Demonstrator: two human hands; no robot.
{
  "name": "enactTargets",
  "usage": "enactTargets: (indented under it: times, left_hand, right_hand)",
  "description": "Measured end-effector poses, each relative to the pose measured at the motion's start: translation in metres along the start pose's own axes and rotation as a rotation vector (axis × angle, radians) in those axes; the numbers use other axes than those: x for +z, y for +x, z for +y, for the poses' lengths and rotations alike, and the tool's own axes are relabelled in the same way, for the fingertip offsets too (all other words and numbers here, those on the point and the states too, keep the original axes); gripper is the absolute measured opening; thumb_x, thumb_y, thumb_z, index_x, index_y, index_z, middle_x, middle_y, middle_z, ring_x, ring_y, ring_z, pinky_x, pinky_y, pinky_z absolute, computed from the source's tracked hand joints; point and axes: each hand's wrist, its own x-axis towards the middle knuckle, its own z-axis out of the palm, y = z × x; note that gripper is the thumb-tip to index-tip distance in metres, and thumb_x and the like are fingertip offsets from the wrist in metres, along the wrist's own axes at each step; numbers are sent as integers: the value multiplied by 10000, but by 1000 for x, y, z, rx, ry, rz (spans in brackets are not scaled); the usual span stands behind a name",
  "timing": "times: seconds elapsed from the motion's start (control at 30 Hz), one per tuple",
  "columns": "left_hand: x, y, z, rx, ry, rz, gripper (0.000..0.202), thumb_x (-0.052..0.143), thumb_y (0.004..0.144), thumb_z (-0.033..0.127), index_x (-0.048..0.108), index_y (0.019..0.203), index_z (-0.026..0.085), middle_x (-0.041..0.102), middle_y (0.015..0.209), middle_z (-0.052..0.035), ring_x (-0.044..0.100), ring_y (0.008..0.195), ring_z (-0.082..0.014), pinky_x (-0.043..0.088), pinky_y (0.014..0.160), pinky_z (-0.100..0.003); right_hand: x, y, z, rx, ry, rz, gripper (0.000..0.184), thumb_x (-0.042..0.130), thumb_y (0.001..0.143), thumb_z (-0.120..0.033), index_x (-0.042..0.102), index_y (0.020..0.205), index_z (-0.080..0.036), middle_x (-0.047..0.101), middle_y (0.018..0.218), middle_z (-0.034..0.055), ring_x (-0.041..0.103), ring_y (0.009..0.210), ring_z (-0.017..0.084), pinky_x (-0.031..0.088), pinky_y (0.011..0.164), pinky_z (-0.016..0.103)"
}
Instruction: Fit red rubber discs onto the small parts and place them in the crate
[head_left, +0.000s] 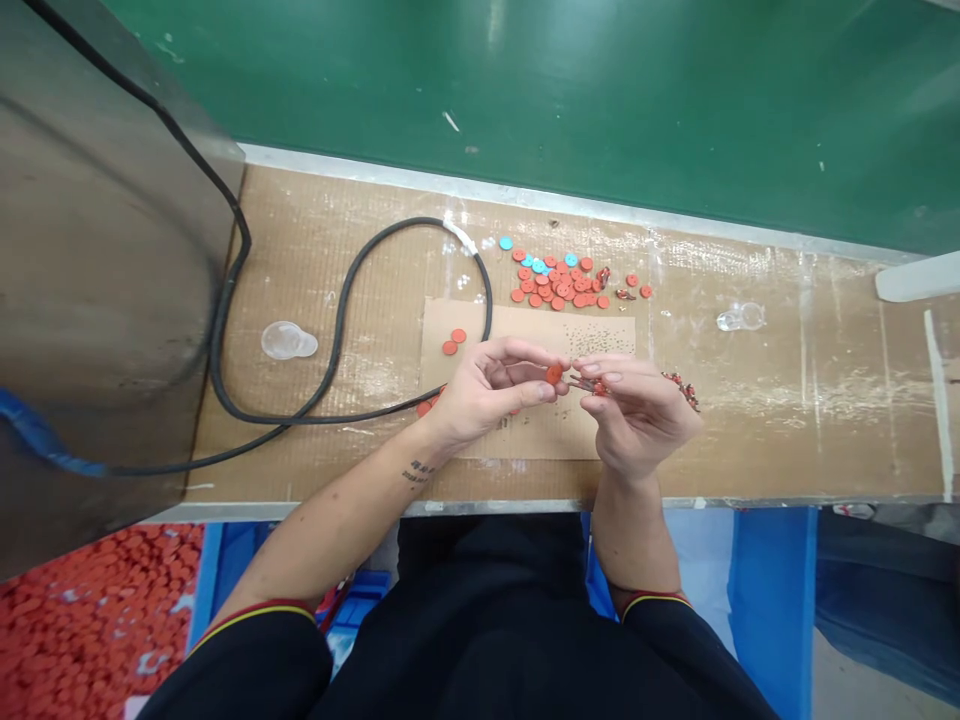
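Two hands (471,395) (646,412), red disc (554,374), illegible tattoo (417,473)

Two Pinches Held Close Together

The left hand (480,395) is held with thumb and index finger pressed toward each other in a pinch, the other fingers curled behind. Opposite, the right hand (641,412) is held with its fingers bent leftward, the thumb set beneath them. The left forearm (360,505) is angled diagonally inward, dark markings (417,474) being borne near the wrist; the right forearm (637,535) is pointed straighter ahead.
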Motion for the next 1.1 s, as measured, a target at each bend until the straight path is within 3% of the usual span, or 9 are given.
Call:
enactTargets:
  times: [0.2,0.5,0.87,1.1]
  left_hand:
    - [-1,0,0,-3,39,15,289,947,777,394,786,917,198,817,965,-70,784,825,-168,667,809,-297]
    - [0,0,1,53,19,-18,254,973,731,228,775,889,210,803,962,-29,779,866,-127,658,853,-240]
    - [-2,2,1,33,70,1,263,991,708,289,783,837,193,793,992,-58,772,877,-142,669,881,-270]
    - [-2,2,2,59,48,-15,211,986,703,221,830,846,228,790,974,-40,753,828,-101,658,857,-218]
  right_hand:
    - [2,-3,0,-4,-14,12,211,825,942,-292,749,1138,-315,806,883,-15,812,793,214,729,711,407]
    - [4,-3,-1,-17,-54,3,157,831,939,-335,744,1065,-299,803,839,-18,822,795,221,729,702,404]
    - [2,-3,0,-59,-37,-34,291,851,909,-240,759,1172,-323,817,883,-16,828,831,232,739,715,411]
    - [1,-2,0,-61,-41,-57,330,853,902,-205,761,1195,-325,822,894,-14,834,854,237,741,739,416]
